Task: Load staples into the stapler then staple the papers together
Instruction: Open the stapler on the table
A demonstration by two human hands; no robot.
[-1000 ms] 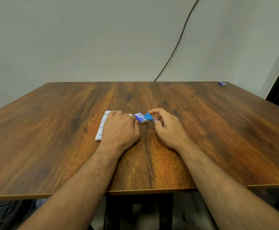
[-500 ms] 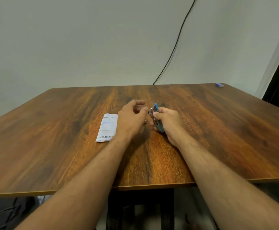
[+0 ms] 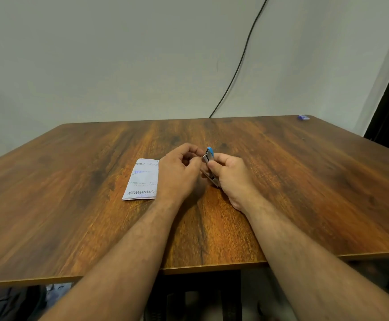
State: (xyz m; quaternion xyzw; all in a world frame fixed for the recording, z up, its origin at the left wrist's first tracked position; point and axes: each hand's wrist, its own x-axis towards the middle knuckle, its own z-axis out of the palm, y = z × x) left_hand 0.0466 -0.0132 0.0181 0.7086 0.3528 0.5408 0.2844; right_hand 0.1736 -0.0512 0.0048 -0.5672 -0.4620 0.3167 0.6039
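Right hand grips the stapler; left hand fingers curled beside it, contents unclear.

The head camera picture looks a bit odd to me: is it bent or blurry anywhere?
Head view: the wide lens bows the table edges and stretches the forearms near the bottom; light is soft and even, with faint shadows under the hands; the stapler and the print on the papers look slightly soft.

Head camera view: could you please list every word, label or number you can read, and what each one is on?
Nothing can be read.
Folded papers: dark and blue printed lines, too blurred to read.
Blue stapler in the right hand: no marking visible.
Small blue object at the table's far corner: too small to tell.
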